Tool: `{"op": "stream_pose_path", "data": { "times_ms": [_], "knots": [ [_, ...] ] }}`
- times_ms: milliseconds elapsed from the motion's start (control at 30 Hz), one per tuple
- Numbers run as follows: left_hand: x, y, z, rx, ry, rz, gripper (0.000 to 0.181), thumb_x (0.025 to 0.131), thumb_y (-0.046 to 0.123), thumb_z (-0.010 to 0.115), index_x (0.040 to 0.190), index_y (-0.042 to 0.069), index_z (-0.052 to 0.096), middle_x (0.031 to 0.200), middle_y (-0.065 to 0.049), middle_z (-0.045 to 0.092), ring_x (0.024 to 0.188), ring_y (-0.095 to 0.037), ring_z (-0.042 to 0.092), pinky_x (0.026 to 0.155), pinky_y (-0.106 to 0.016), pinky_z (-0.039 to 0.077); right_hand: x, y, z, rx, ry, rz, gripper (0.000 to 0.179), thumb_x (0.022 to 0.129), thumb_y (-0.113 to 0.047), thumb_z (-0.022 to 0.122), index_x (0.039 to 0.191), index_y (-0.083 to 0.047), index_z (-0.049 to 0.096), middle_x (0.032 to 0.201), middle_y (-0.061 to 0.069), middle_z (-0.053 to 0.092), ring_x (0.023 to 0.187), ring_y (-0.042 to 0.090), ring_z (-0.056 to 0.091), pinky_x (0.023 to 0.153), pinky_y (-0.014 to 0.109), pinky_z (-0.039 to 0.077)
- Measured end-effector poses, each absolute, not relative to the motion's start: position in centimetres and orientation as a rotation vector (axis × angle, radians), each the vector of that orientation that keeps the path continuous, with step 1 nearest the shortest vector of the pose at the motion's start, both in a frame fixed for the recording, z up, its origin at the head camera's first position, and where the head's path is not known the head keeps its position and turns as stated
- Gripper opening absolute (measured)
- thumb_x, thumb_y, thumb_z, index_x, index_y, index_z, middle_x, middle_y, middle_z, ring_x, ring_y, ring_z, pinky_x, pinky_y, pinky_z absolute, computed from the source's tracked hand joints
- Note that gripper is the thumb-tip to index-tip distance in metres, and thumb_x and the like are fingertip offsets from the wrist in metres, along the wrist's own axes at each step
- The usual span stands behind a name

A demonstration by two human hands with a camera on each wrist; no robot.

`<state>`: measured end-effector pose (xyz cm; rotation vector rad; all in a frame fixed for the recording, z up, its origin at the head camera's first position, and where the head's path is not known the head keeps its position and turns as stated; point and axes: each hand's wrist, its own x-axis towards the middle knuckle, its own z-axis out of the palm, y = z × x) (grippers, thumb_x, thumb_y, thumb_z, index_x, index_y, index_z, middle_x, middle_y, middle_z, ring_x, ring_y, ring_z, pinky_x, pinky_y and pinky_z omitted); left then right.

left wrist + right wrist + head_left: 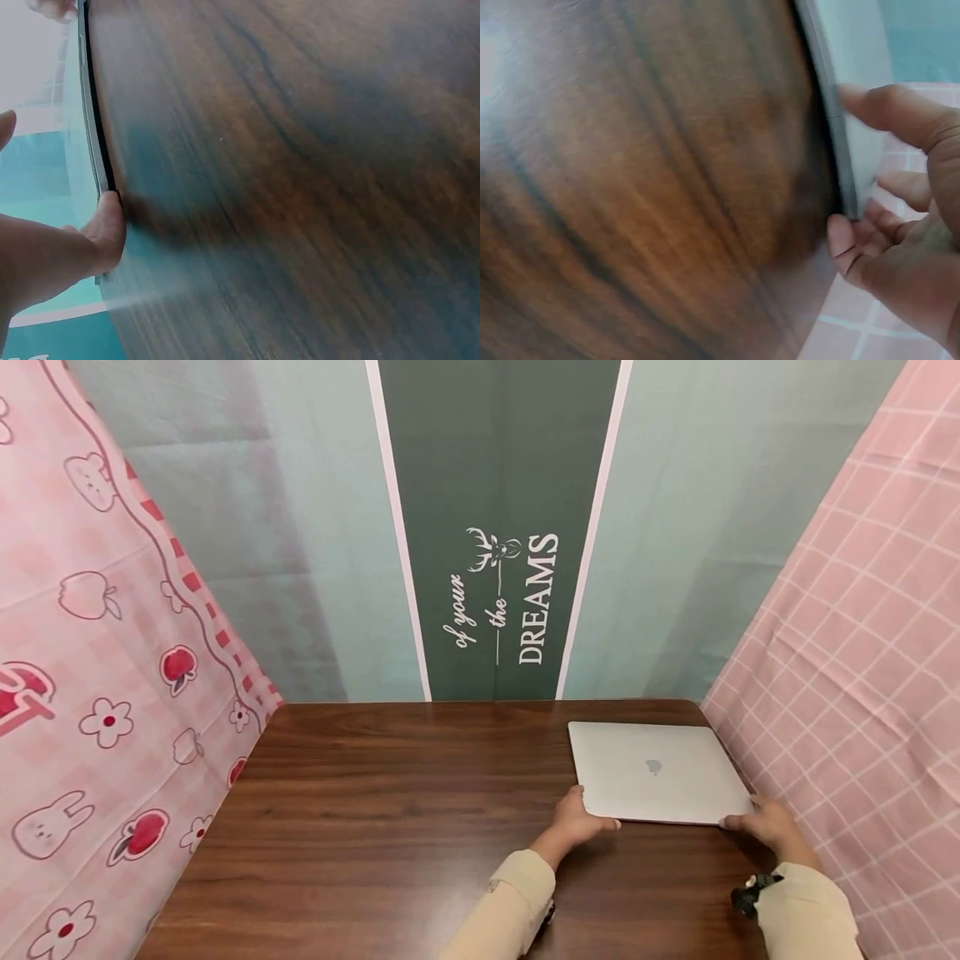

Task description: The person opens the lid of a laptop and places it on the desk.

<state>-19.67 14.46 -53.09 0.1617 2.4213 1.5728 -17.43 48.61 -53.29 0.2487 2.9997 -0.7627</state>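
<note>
A closed silver laptop (682, 777) with a dark logo on its lid lies flat near the right side of the wooden table. At its near left corner, my left hand (576, 822) holds on, with the thumb along the front edge and fingers at the left side. My right hand (772, 827) grips the near right corner, thumb on the front and fingers round the side. The right wrist view shows the fingertips (841, 236) curled at the corner of the laptop (840, 135). In the left wrist view, the left hand (60, 251) meets the laptop's thin edge.
Brown wood grain covers the table (375, 810). A pink checked cloth (862, 693) hangs close beside the right hand. At the back stands a green curtain (495, 460) with white lettering, and a pink patterned cloth (142, 652) lines the left.
</note>
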Motion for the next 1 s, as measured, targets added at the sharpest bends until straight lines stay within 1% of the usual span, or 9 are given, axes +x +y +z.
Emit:
{"op": "stream_pose_path", "data": {
  "times_ms": [100, 167, 300, 400, 467, 567, 667, 833, 1000],
  "knots": [
    [-19.6, 14.5, -53.1, 0.123, 2.404, 1.619, 0.081, 0.062, 0.021, 0.085, 0.129, -0.004, 0.046, 0.121, -0.018, 0.054, 0.115, -0.032, 0.048, 0.091, -0.037, 0.042, -17.8, 48.4, -52.7, 0.196, 2.954, -0.71, 0.084, 0.068, -0.03, 0.077, 0.112, 0.03, 0.038, 0.106, 0.048, 0.044, 0.097, 0.059, 0.043, 0.083, 0.059, 0.037],
    [-19.4, 14.4, -53.2, 0.097, 2.371, 1.67, 0.082, 0.061, 0.019, 0.086, 0.129, -0.005, 0.046, 0.12, -0.018, 0.054, 0.113, -0.031, 0.048, 0.09, -0.038, 0.042, -17.9, 48.2, -52.5, 0.175, 2.937, -0.653, 0.081, 0.066, -0.031, 0.077, 0.107, 0.029, 0.041, 0.097, 0.044, 0.049, 0.091, 0.056, 0.048, 0.08, 0.057, 0.04],
    [-19.0, 14.3, -53.7, 0.068, 2.248, 1.786, 0.076, 0.059, 0.015, 0.086, 0.124, -0.004, 0.05, 0.11, -0.014, 0.058, 0.101, -0.026, 0.054, 0.085, -0.037, 0.044, -17.5, 48.0, -52.6, 0.183, 2.892, -0.586, 0.074, 0.063, -0.031, 0.078, 0.096, 0.026, 0.045, 0.084, 0.034, 0.055, 0.082, 0.048, 0.054, 0.074, 0.053, 0.044],
    [-18.9, 14.2, -53.8, 0.035, 2.172, 1.836, 0.072, 0.06, 0.016, 0.085, 0.121, -0.005, 0.051, 0.103, -0.013, 0.059, 0.092, -0.024, 0.055, 0.081, -0.037, 0.045, -17.2, 48.0, -52.7, 0.199, 2.882, -0.575, 0.071, 0.063, -0.032, 0.078, 0.093, 0.024, 0.046, 0.08, 0.03, 0.056, 0.078, 0.043, 0.055, 0.072, 0.051, 0.045],
    [-19.0, 14.0, -53.8, 0.014, 2.149, 1.845, 0.072, 0.063, 0.017, 0.083, 0.122, -0.006, 0.05, 0.106, -0.016, 0.058, 0.094, -0.026, 0.055, 0.082, -0.04, 0.045, -17.1, 48.0, -52.6, 0.205, 2.893, -0.584, 0.071, 0.063, -0.032, 0.078, 0.093, 0.023, 0.046, 0.079, 0.028, 0.056, 0.077, 0.042, 0.055, 0.071, 0.051, 0.044],
    [-19.3, 13.9, -53.6, -0.008, 2.16, 1.827, 0.075, 0.064, 0.02, 0.081, 0.125, -0.008, 0.047, 0.115, -0.019, 0.054, 0.102, -0.029, 0.053, 0.085, -0.042, 0.044, -17.2, 47.9, -52.4, 0.209, 2.902, -0.607, 0.072, 0.063, -0.032, 0.078, 0.095, 0.024, 0.046, 0.081, 0.029, 0.056, 0.078, 0.042, 0.055, 0.073, 0.051, 0.044],
    [-19.5, 13.9, -53.6, 0.005, 2.151, 1.818, 0.073, 0.064, 0.018, 0.081, 0.124, -0.009, 0.049, 0.118, -0.019, 0.053, 0.104, -0.029, 0.051, 0.086, -0.041, 0.044, -17.3, 47.9, -52.4, 0.211, 2.906, -0.62, 0.073, 0.062, -0.032, 0.078, 0.097, 0.024, 0.046, 0.082, 0.03, 0.056, 0.078, 0.042, 0.055, 0.073, 0.05, 0.044],
    [-19.5, 14.3, -53.6, 0.03, 2.122, 1.826, 0.068, 0.065, 0.013, 0.08, 0.123, -0.008, 0.051, 0.119, -0.018, 0.054, 0.11, -0.029, 0.05, 0.089, -0.04, 0.042, -17.1, 48.2, -52.7, 0.201, 2.932, -0.66, 0.081, 0.063, -0.032, 0.079, 0.104, 0.027, 0.041, 0.089, 0.038, 0.053, 0.083, 0.049, 0.052, 0.076, 0.054, 0.042],
    [-19.9, 14.8, -53.5, 0.006, 2.197, 1.819, 0.062, 0.064, 0.011, 0.08, 0.118, -0.006, 0.054, 0.108, -0.015, 0.057, 0.098, -0.027, 0.053, 0.085, -0.038, 0.044, -16.7, 48.7, -53.1, 0.159, 3.021, -0.689, 0.088, 0.063, -0.031, 0.081, 0.11, 0.029, 0.038, 0.099, 0.046, 0.047, 0.09, 0.057, 0.047, 0.079, 0.058, 0.04]
  ]
}}
